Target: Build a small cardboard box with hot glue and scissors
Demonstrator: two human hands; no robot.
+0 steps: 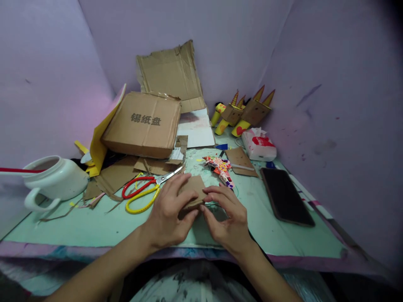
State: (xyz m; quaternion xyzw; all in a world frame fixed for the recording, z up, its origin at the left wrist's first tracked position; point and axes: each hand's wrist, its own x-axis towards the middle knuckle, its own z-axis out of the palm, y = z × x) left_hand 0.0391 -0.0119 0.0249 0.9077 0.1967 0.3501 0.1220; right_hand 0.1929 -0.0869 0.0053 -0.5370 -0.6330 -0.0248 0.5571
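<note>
"Patterned cloth (176, 289) on the person's lap lies nearest the camera, below the table (126, 230); where is the work?"

"Between the hands, close to the table's near edge; it is a small cardboard piece (195, 184) with a flat top."

"And the grip?"

"The left hand (171, 209) is half closed on it, fingers over the top, thumb low on the near side; the right hand (225, 214) is loosely curled, thumb and fingertips drawn close at the near right corner; whether they pinch it, I cannot tell."

"How to do it well?"

"Steady it with the left, square the corner with the right; press evenly along the edge, since card would, I judge, crease under one hard fingertip."

"Anything to mind?"

"Scissors (158, 181) lie just left of the left hand; what looks like a glue gun (218, 165) lies just beyond the right; keep knuckles off its tip, in case it is hot."
</note>
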